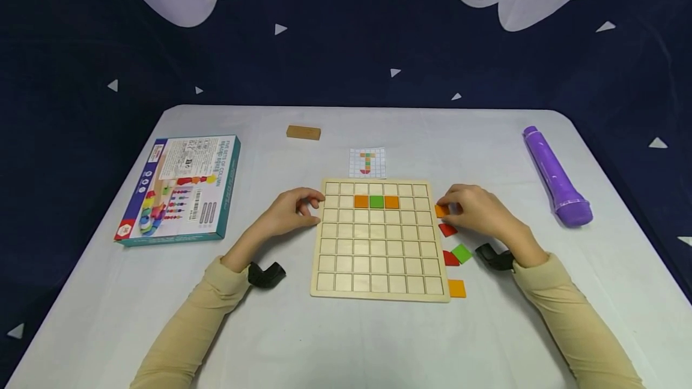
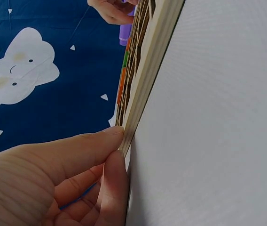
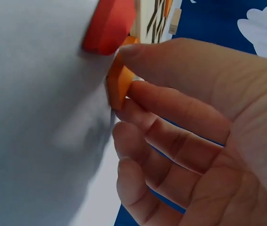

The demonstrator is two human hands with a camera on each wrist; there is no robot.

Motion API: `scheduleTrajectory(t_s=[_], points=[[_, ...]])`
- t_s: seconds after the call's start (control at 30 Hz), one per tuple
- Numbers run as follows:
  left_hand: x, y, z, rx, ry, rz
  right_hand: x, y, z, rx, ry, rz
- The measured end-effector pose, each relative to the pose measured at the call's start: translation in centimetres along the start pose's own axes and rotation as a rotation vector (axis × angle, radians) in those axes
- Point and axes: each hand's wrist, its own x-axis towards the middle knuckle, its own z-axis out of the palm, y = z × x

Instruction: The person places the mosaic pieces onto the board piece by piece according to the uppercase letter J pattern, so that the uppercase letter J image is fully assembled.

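A wooden grid board (image 1: 378, 263) lies on the table with an orange, a green (image 1: 376, 202) and an orange tile side by side in its second row. At the board's left edge, my left hand (image 1: 286, 212) touches the rim with its thumb and fingertips, as the left wrist view shows. My right hand (image 1: 478, 212) pinches an orange square tile (image 3: 120, 84) between thumb and fingers, just off the board's right edge. Near it lie a red tile (image 3: 112, 26) with a rounded side, another red tile (image 1: 451, 258), a green tile (image 1: 462, 253) and an orange tile (image 1: 456, 289).
Behind the board lies a small pattern card (image 1: 367, 162) showing a coloured figure on a grid. A wooden block (image 1: 303, 132) is farther back. A toy box (image 1: 184, 191) sits at the left, and a purple flashlight-shaped object (image 1: 557, 176) at the right.
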Motion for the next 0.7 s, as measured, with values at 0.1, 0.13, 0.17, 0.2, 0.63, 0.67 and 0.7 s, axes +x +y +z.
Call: scheduleTrajectory(t_s=[0.1,0.13,0.17,0.2,0.63,0.67,0.7], points=[[0.05,-0.06,0.04,-0.001,-0.001,0.000,-0.06,0.06,0.08,-0.004,-0.004,0.008],[0.07,-0.09,0.05,-0.001,-0.002,0.000,-0.06,0.05,0.10,-0.005,-0.005,0.011],[0.08,-0.11,0.06,-0.002,-0.002,0.002,-0.06,0.05,0.10,-0.007,-0.007,0.015],[0.09,-0.13,0.06,-0.004,-0.002,0.002,-0.05,0.04,0.10,-0.010,-0.009,0.016],[-0.04,-0.15,0.02,-0.007,-0.001,0.007,0.14,0.07,-0.23,-0.043,0.006,0.005],[-0.03,-0.14,0.00,-0.008,-0.002,0.007,0.14,0.03,-0.26,-0.046,0.014,0.006],[-0.02,-0.14,-0.01,-0.007,-0.002,0.007,0.15,-0.01,-0.29,-0.049,0.023,0.005]])
